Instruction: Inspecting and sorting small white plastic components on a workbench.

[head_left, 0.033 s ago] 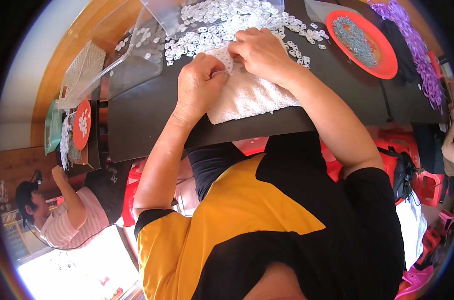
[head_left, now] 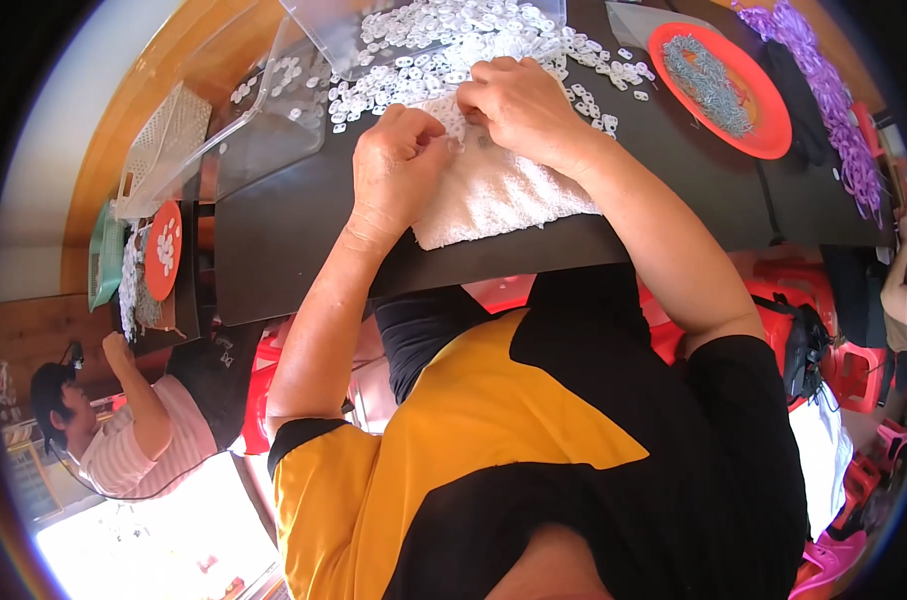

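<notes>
Over the white towel (head_left: 504, 205), left hand (head_left: 398, 168) and right hand (head_left: 526, 108) curl narrowly, any contents untellable; white two-holed plastic pieces (head_left: 372, 96) look light, stiff, best pinched by edges.

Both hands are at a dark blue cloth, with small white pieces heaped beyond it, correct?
Not quite: the head view shows a whitish cloth, not a dark blue one. The left hand and right hand are at it, with small white pieces heaped beyond.

Short-sleeved black and orange-yellow shirt (head_left: 514, 400); dark, apparently black, trousers (head_left: 426, 328).
</notes>
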Tool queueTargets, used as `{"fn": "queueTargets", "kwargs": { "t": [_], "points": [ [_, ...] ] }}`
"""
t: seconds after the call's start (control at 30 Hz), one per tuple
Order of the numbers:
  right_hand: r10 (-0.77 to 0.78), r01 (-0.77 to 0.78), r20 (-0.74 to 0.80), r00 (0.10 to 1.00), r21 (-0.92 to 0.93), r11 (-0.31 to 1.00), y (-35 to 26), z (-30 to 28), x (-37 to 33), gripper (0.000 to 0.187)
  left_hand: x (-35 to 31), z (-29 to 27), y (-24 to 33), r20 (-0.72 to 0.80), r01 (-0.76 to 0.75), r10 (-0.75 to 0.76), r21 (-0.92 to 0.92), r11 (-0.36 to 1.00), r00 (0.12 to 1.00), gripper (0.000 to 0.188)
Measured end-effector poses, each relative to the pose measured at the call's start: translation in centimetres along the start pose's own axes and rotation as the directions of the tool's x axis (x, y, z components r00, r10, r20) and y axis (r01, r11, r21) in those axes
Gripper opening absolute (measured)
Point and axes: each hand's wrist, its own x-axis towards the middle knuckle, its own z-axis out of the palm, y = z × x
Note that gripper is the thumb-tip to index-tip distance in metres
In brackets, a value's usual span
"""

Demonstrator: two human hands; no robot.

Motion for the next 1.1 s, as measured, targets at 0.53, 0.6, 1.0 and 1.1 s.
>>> {"fn": "queueTargets", "kwargs": {
  "t": [0.53,0.6,1.0,1.1],
  "points": [
    [0.002,-0.003,0.055,0.998,0.02,1.0,-0.2,-0.4,-0.3,0.012,1.5,0.8,-1.5,0.046,0.254,-0.255,-0.347,0.903,0.966,0.013],
    [0.029,-0.026,0.052,0.998,-0.052,0.998,-0.3,-0.2,0.0,0.012,1.5,0.8,-1.6,0.055,0.232,-0.227,-0.302,0.924,0.972,0.013],
    [0.384,-0.354,0.191,0.904,0.837,0.418,-1.7,-5.1,1.0,0.009,2.6,-0.3,4.1,0.077,0.293,-0.34,-0.703,0.648,0.937,0.018],
    [0.45,-0.406,0.217,0.866,0.831,0.381,-2.4,-6.4,0.8,0.01,2.8,-0.1,4.5,0.163,0.333,-0.359,-0.808,0.486,0.919,0.017]
  ]
}}
